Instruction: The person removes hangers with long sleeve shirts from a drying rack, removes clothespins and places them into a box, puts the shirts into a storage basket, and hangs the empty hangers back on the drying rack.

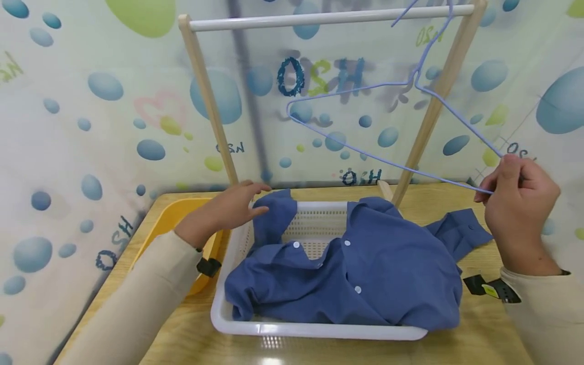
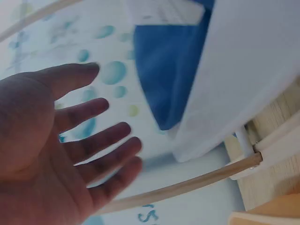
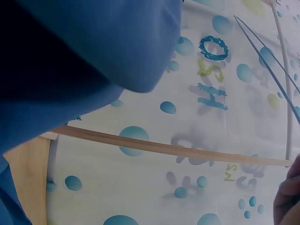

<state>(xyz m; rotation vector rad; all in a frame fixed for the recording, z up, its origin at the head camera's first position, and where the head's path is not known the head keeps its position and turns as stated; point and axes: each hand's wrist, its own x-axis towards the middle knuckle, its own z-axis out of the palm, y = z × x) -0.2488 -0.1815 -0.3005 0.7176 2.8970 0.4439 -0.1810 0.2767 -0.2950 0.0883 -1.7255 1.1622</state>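
Note:
My right hand pinches one end of a thin blue-purple wire clothes hanger, lifted above the table with its hook up. A blue button-up shirt lies bunched in a white plastic basket, and one cuff hangs past the right side. My left hand hovers by the shirt's part at the basket's back left corner. In the left wrist view its spread fingers hold nothing, apart from the blue cloth. The right wrist view catches only the edge of the right hand.
Behind the basket stands a clothes rack with wooden posts and a white crossbar. A yellow bin sits left of the basket, partly behind the left forearm. Patterned sheeting surrounds the wooden table.

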